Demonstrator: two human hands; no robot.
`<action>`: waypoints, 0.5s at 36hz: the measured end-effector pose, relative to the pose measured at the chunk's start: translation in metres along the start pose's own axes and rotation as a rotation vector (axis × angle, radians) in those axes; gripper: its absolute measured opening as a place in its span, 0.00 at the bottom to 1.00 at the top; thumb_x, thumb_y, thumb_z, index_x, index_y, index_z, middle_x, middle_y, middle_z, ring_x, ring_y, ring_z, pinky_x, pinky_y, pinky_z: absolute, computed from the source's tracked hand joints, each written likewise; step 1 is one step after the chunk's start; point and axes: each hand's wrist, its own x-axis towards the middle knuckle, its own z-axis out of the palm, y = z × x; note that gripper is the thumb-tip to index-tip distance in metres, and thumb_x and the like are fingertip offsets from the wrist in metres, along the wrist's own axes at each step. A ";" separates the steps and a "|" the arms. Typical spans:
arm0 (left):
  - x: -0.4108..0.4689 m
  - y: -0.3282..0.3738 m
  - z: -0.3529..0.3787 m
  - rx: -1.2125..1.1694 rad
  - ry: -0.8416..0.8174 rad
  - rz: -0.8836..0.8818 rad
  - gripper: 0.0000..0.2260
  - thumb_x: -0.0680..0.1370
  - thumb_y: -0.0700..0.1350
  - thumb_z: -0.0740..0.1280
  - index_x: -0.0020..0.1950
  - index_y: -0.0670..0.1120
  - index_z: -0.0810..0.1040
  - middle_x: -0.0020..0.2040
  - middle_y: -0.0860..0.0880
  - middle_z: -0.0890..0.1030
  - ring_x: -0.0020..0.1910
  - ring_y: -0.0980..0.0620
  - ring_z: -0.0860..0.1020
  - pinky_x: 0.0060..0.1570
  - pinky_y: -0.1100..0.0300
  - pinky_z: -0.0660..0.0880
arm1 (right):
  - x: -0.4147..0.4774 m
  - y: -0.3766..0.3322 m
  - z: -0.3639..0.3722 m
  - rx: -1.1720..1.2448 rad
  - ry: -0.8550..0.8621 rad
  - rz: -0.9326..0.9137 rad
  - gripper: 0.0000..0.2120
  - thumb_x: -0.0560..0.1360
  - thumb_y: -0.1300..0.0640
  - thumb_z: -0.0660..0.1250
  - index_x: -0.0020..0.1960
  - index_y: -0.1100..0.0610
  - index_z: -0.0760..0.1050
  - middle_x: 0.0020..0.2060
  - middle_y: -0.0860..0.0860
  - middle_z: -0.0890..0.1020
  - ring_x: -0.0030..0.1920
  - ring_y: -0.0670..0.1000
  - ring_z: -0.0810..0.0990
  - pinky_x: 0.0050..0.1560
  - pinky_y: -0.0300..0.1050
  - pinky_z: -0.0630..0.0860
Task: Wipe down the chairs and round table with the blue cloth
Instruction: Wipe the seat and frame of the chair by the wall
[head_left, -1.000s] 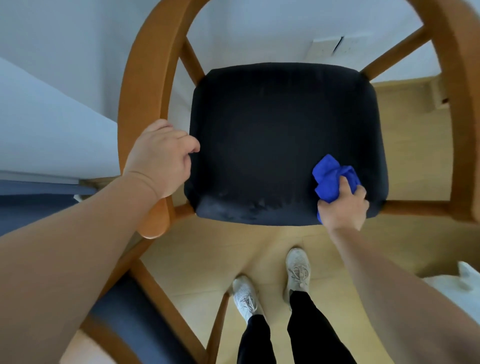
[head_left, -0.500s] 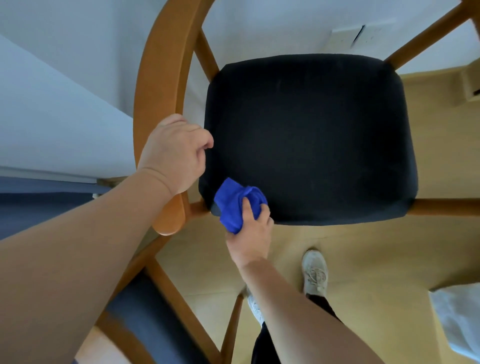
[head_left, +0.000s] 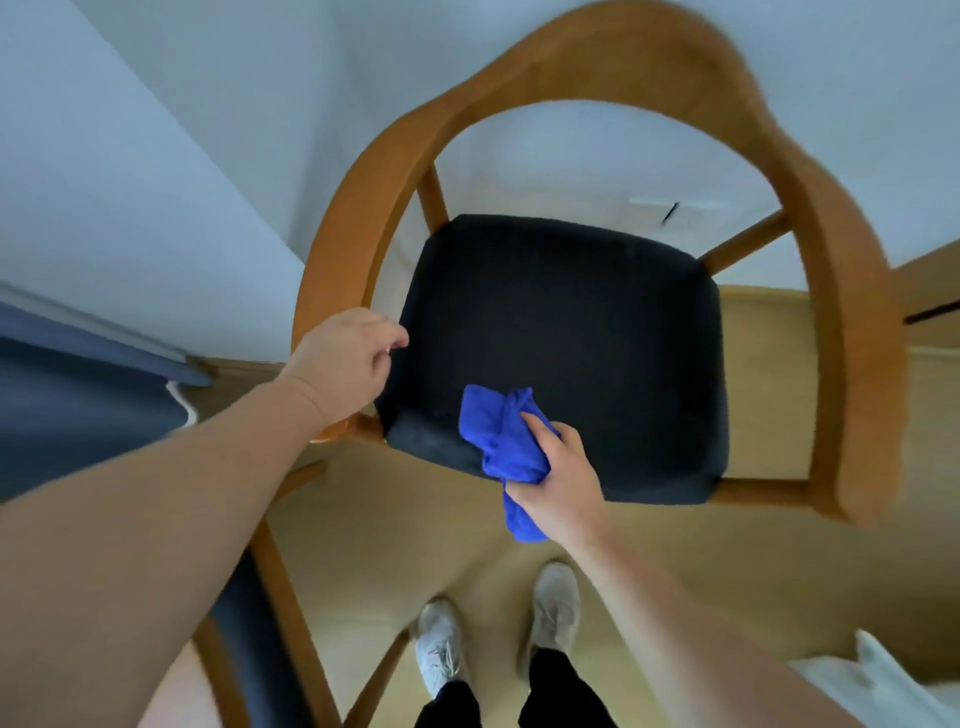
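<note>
A home dining corner: wooden armchair (head_left: 852, 332), pale wood floor (head_left: 779, 582), white walls (head_left: 156, 182).

Chair frame (head_left: 332, 270): warm orange-brown wood of even tone. Seat cushion (head_left: 561, 332): plain black, with a slightly greyer sheen along the front edge. Blue cloth (head_left: 498, 436): saturated royal blue, plain. Floor (head_left: 395, 540): pale tan-beige. Wall (head_left: 156, 156): pale bluish white. Shoes (head_left: 439, 649): off-white to light grey, the laces in the same tone. Trousers (head_left: 566, 691): black. Second chair (head_left: 244, 623), lower left: the same orange-brown wood with a dark slate-blue seat. Panel (head_left: 78, 405), far left: dark blue, with a lighter blue-grey band above. Object in the lower right corner (head_left: 883, 680): white.
</note>
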 end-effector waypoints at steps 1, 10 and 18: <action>-0.013 0.005 -0.006 -0.031 0.012 -0.025 0.11 0.77 0.37 0.62 0.57 0.44 0.78 0.53 0.46 0.79 0.54 0.48 0.75 0.56 0.55 0.73 | -0.003 -0.005 -0.014 -0.006 -0.001 -0.009 0.35 0.69 0.56 0.71 0.73 0.45 0.64 0.64 0.44 0.66 0.59 0.48 0.74 0.56 0.40 0.72; -0.165 0.067 -0.076 -0.088 0.030 -0.275 0.15 0.75 0.37 0.64 0.60 0.48 0.78 0.55 0.52 0.79 0.55 0.53 0.76 0.58 0.59 0.71 | -0.047 -0.088 -0.101 -0.012 -0.086 -0.136 0.29 0.68 0.56 0.71 0.66 0.43 0.70 0.56 0.47 0.70 0.49 0.44 0.76 0.50 0.40 0.70; -0.243 0.097 -0.110 -0.153 0.164 -0.420 0.15 0.74 0.36 0.63 0.58 0.46 0.79 0.53 0.51 0.80 0.54 0.51 0.76 0.54 0.60 0.72 | -0.072 -0.162 -0.114 -0.143 -0.168 -0.276 0.27 0.70 0.55 0.70 0.66 0.43 0.68 0.56 0.49 0.69 0.49 0.51 0.77 0.49 0.44 0.72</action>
